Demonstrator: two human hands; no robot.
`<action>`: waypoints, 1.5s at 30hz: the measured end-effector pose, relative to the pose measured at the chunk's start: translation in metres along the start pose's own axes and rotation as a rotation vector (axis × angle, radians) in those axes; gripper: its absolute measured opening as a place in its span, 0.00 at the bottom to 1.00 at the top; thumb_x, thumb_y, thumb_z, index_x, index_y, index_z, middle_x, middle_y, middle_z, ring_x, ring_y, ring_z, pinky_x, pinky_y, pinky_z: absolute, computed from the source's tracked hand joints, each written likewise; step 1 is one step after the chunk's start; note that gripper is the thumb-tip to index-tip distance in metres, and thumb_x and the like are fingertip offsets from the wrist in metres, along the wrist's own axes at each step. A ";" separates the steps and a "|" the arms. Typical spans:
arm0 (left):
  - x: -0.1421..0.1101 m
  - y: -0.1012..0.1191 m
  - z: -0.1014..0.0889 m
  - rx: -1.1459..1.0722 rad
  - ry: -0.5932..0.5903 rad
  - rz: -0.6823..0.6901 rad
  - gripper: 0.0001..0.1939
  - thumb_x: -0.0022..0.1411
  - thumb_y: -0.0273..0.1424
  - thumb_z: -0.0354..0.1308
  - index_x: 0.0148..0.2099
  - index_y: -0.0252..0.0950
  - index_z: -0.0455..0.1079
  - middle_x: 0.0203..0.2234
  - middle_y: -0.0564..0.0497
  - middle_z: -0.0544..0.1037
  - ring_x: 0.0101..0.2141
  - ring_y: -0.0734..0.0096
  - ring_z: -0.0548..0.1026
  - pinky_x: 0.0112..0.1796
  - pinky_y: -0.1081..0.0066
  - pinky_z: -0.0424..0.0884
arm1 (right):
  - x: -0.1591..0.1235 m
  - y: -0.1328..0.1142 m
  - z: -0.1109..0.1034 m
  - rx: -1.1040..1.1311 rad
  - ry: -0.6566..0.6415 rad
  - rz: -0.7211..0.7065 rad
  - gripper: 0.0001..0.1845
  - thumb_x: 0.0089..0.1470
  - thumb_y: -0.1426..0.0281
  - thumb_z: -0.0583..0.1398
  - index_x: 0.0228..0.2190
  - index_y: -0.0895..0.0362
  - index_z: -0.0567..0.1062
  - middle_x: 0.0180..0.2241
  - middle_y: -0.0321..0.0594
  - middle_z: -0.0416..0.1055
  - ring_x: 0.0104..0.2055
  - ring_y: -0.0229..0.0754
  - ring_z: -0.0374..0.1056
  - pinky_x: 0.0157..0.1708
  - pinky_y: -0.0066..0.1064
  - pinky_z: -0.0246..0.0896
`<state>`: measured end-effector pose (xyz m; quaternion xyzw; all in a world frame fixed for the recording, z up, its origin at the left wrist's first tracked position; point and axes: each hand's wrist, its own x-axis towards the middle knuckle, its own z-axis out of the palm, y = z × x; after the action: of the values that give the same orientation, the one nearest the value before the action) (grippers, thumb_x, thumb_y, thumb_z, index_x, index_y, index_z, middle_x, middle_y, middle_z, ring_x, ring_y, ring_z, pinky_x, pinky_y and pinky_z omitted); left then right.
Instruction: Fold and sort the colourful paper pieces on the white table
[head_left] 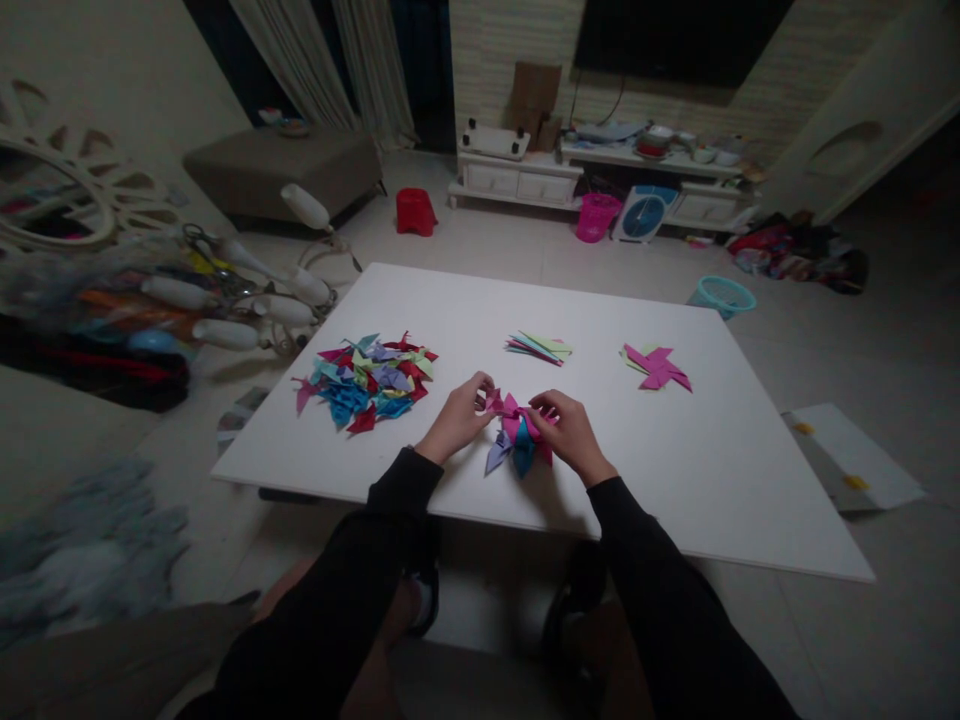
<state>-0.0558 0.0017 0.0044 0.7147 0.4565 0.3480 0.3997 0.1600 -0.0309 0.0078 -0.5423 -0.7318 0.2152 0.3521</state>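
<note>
Taking the folded pink paper as the dial's centre and twelve as straight ahead, I have a heaped paper pile at about ten o'clock on the white table. It sits loose, so a swing of my forearm that way could scatter it.

My left hand is at nine, thumb and fingertips nearly together on a small pink end. Pulling too hard there could tear it or spoil a crease. At seven lies a lilac point; the pink itself is between my two hands, just above the tabletop as far as I can judge. At six a blue point sticks out towards me. I can't tell whether these are joined to the pink; if they are only tucked in, a twist could work them free.

Near one o'clock are folded strips, easily knocked by my knuckles. My right hand is at three to four, fingers closed around the pink's other side; too tight, and they'd crush it. Beyond, towards two, rests a pink-and-green star, well apart.
</note>
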 end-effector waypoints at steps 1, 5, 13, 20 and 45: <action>0.000 0.001 0.002 0.000 0.005 0.014 0.16 0.56 0.26 0.62 0.46 0.38 0.64 0.41 0.50 0.76 0.35 0.74 0.76 0.37 0.74 0.73 | 0.000 -0.002 0.002 0.005 -0.003 -0.010 0.07 0.60 0.67 0.60 0.35 0.56 0.76 0.34 0.39 0.75 0.34 0.40 0.70 0.37 0.31 0.63; -0.002 0.003 0.009 0.008 0.011 0.054 0.23 0.56 0.23 0.61 0.53 0.38 0.63 0.43 0.49 0.76 0.38 0.74 0.75 0.41 0.74 0.74 | 0.000 -0.005 0.009 -0.028 -0.007 -0.044 0.07 0.61 0.66 0.60 0.35 0.56 0.77 0.33 0.40 0.73 0.37 0.42 0.68 0.39 0.33 0.63; -0.002 0.001 0.021 0.013 0.005 0.153 0.23 0.56 0.20 0.60 0.53 0.38 0.65 0.40 0.50 0.75 0.37 0.72 0.75 0.40 0.71 0.75 | 0.001 -0.002 0.019 -0.065 0.014 -0.110 0.05 0.60 0.70 0.62 0.33 0.56 0.78 0.32 0.39 0.69 0.37 0.43 0.66 0.38 0.34 0.61; -0.002 0.003 0.027 -0.016 -0.032 0.190 0.23 0.56 0.21 0.60 0.54 0.38 0.65 0.39 0.50 0.75 0.38 0.72 0.75 0.40 0.71 0.76 | -0.002 -0.001 0.015 -0.104 0.026 -0.096 0.05 0.59 0.72 0.62 0.30 0.55 0.77 0.31 0.39 0.69 0.36 0.43 0.66 0.38 0.34 0.60; -0.005 -0.017 0.006 0.536 -0.081 -0.111 0.14 0.60 0.29 0.57 0.49 0.33 0.71 0.45 0.42 0.77 0.42 0.60 0.77 0.46 0.62 0.72 | -0.119 0.146 -0.161 -0.687 0.054 0.994 0.20 0.46 0.51 0.63 0.31 0.53 0.82 0.34 0.52 0.80 0.36 0.52 0.74 0.27 0.34 0.56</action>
<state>-0.0589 0.0001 -0.0136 0.7822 0.5544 0.1634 0.2328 0.3937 -0.1074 -0.0207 -0.9073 -0.4091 0.0912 0.0326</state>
